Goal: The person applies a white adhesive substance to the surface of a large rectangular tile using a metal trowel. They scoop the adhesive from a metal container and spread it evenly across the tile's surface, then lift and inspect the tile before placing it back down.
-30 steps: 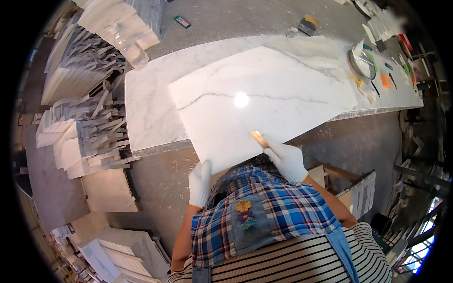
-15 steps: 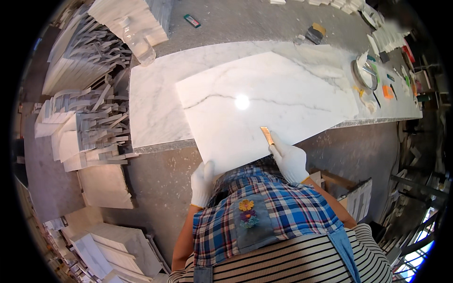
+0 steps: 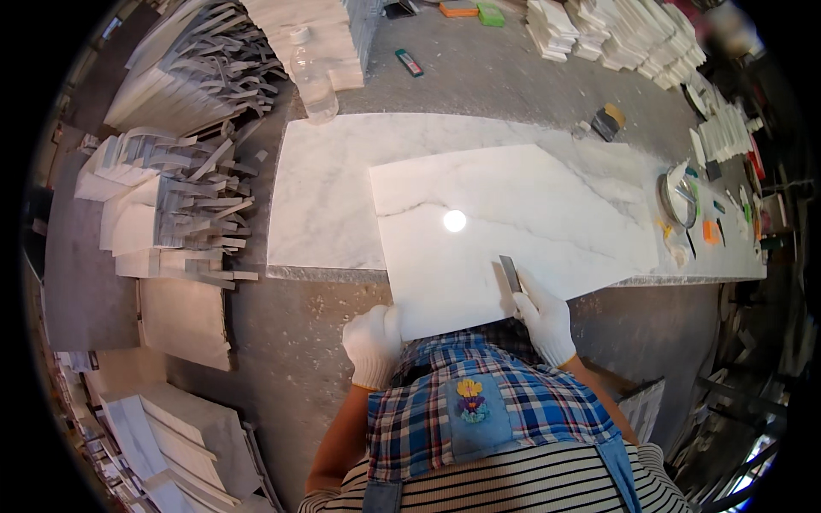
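A thin white marble slab (image 3: 479, 205) with grey veins lies over a longer marble slab (image 3: 325, 171) on the workbench, its near edge reaching my apron. My left hand (image 3: 374, 342), in a white knitted glove, is closed on its near left corner, the thumb side against the edge; the fingertips are hidden. Gloved as well, my right hand (image 3: 545, 318) grips a flat metal scraper blade (image 3: 510, 272) at the near edge. The blade is tilted over the slab's surface; I cannot tell whether it touches.
A plastic bottle (image 3: 313, 81) stands beyond the long slab's left corner. Stacked tiles (image 3: 137, 201) with strips between them fill the left side. At right sit a metal bowl (image 3: 676, 201) and an orange block (image 3: 710, 232). A green-and-black box (image 3: 410, 62) lies farther back.
My view has tilted, so the bench appears lower and farther right. The blade no longer catches a golden glint and looks grey. Both hands remain at the slab's near edge.
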The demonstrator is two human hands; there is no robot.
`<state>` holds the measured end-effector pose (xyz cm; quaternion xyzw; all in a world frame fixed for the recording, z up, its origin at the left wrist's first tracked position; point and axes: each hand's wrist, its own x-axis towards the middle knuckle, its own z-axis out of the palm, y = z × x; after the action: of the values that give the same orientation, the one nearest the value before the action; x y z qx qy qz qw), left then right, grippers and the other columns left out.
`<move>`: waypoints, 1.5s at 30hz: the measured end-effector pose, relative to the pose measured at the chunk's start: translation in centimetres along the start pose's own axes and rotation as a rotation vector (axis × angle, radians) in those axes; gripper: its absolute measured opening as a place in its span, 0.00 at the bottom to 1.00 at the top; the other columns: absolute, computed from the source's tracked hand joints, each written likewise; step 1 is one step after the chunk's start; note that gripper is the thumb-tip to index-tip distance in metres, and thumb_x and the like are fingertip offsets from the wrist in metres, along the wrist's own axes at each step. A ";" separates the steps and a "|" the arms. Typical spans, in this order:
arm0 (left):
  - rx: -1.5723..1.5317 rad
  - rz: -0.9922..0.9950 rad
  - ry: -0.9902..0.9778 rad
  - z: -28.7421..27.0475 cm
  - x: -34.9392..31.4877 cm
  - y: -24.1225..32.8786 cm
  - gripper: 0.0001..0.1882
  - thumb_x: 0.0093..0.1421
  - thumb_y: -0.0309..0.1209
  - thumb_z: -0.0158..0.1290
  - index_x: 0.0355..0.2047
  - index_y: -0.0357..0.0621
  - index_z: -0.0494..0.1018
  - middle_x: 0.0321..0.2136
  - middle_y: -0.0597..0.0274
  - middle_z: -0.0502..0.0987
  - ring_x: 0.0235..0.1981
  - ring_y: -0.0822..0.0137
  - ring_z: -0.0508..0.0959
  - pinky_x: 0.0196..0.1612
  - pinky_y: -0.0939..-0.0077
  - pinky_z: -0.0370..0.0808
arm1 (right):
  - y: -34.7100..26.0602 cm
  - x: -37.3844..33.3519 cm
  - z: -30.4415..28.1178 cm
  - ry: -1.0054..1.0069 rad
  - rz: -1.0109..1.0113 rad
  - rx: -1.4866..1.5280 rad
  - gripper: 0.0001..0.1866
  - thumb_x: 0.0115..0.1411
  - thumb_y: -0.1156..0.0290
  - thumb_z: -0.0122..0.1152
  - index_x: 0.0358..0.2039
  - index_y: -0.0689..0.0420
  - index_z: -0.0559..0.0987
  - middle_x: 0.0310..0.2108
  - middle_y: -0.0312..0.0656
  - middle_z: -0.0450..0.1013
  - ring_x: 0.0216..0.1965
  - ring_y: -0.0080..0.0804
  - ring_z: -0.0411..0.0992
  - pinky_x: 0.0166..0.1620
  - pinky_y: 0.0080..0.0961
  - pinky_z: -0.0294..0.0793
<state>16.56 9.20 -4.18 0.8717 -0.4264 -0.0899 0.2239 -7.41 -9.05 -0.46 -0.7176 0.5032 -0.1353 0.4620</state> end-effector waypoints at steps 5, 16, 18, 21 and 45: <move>0.033 0.161 0.140 -1.9 3.2 1.9 0.12 0.55 0.38 0.61 0.35 0.45 0.80 0.32 0.56 0.80 0.36 0.50 0.78 0.39 0.54 0.72 | -0.9 2.0 0.3 -0.060 -0.010 0.007 0.26 0.70 0.63 0.58 0.66 0.56 0.74 0.30 0.48 0.79 0.30 0.27 0.77 0.39 0.25 0.77; -0.124 0.615 -0.517 2.1 10.1 8.7 0.44 0.51 0.48 0.68 0.64 0.39 0.69 0.65 0.45 0.67 0.69 0.44 0.62 0.73 0.45 0.52 | -1.4 8.4 -0.5 -0.134 -0.084 0.042 0.28 0.71 0.61 0.57 0.69 0.53 0.70 0.30 0.46 0.80 0.30 0.30 0.80 0.39 0.26 0.78; -0.106 0.672 -0.470 3.3 10.7 8.9 0.46 0.53 0.50 0.66 0.66 0.38 0.66 0.67 0.43 0.65 0.71 0.45 0.60 0.74 0.45 0.50 | -0.8 8.8 -0.8 -0.128 -0.100 0.023 0.28 0.71 0.61 0.57 0.69 0.53 0.70 0.30 0.45 0.80 0.29 0.30 0.79 0.38 0.26 0.78; -0.038 0.664 -0.477 4.1 12.4 10.3 0.48 0.54 0.52 0.65 0.68 0.37 0.64 0.69 0.44 0.63 0.72 0.46 0.58 0.74 0.46 0.50 | 0.4 9.1 -0.8 -0.088 -0.103 0.050 0.28 0.71 0.62 0.57 0.69 0.53 0.70 0.29 0.44 0.80 0.29 0.30 0.79 0.38 0.26 0.78; 0.453 -0.091 0.296 2.4 18.6 -0.3 0.35 0.66 0.48 0.53 0.66 0.37 0.64 0.66 0.44 0.66 0.72 0.37 0.56 0.74 0.41 0.47 | -3.2 16.1 -2.2 -0.214 -0.230 -0.584 0.21 0.67 0.57 0.60 0.58 0.48 0.81 0.36 0.52 0.81 0.37 0.53 0.79 0.41 0.42 0.77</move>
<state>27.48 -5.98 -5.76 0.9216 -0.3585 0.1262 0.0787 0.42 -23.66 -1.05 -0.8820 0.3850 0.0395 0.2688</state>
